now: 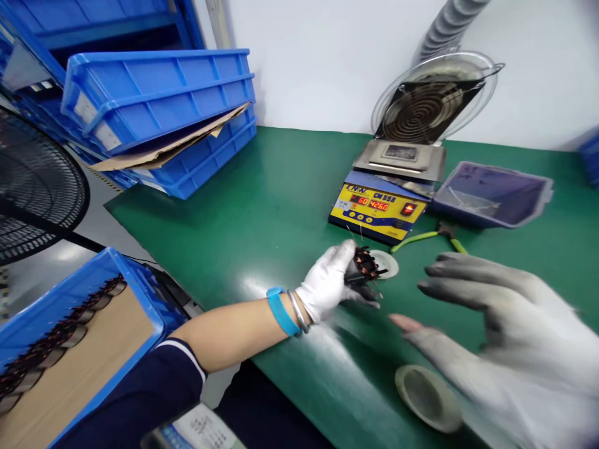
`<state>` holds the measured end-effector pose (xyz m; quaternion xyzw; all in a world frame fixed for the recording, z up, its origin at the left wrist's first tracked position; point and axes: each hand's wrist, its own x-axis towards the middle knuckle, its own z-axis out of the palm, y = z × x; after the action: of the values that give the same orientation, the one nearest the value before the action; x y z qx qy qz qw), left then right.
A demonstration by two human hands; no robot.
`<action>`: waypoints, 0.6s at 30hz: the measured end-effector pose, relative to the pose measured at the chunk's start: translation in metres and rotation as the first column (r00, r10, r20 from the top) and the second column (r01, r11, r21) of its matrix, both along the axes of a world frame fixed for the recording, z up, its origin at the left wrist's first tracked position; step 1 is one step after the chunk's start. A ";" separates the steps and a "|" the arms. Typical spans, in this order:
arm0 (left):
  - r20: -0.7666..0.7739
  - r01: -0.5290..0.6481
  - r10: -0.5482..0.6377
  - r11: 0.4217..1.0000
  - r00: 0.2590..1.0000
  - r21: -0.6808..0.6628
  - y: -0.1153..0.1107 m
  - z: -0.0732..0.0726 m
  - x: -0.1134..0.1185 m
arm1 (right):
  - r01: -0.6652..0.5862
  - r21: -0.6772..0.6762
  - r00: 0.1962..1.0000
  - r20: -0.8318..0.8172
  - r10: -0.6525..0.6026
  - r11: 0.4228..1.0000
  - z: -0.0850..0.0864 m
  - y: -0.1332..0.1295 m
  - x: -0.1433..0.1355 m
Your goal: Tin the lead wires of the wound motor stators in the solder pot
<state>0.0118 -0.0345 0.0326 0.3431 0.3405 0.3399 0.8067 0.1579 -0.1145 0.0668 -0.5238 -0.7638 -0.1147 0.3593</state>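
By the desk's left edge a blue tray (70, 349) holds rows of wound coils. The left hand (327, 282) is clamped on a copper-wound coil (365, 265) mid-desk, just before the solder pot (381, 209). The right hand (505, 324) hovers spread and empty near the front edge, above a grey cup (427, 397); green-handled cutters (428, 237) lie beyond

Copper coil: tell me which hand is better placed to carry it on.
Left. The left hand already grips the copper coil; the right hand hovers open and empty nearby.
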 end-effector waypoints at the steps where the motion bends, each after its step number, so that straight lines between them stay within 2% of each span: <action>1: 0.012 0.011 -0.010 1.000 1.000 -0.024 0.001 0.000 -0.001 | 0.004 0.008 0.997 0.075 -0.004 1.000 -0.005 0.006 0.003; 4: -0.012 0.024 -0.024 0.999 1.000 -0.028 0.001 0.000 -0.001 | -0.107 0.053 0.971 0.219 0.093 0.993 -0.014 0.021 0.004; 8: -0.056 0.044 -0.046 0.998 0.997 -0.037 -0.001 -0.002 -0.001 | -0.162 0.091 0.959 0.249 0.136 0.983 -0.009 0.024 -0.002; 11: -0.020 0.068 -0.071 0.992 0.997 -0.102 -0.002 -0.001 0.000 | -0.149 0.049 0.961 0.241 0.133 0.988 -0.002 0.018 -0.006; 14: 0.060 0.079 -0.070 0.982 0.996 -0.169 -0.002 0.002 -0.001 | -0.105 0.070 0.960 0.268 0.083 0.992 0.000 0.013 -0.010; 18: 0.142 0.090 -0.064 0.979 0.988 -0.184 -0.003 0.003 -0.001 | -0.094 0.049 0.972 0.223 0.080 0.994 -0.003 0.014 -0.011</action>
<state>0.0108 -0.0372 0.0356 0.2538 0.3021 0.2971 0.8695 0.1466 -0.1009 0.0642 -0.4630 -0.8174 -0.1787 0.2924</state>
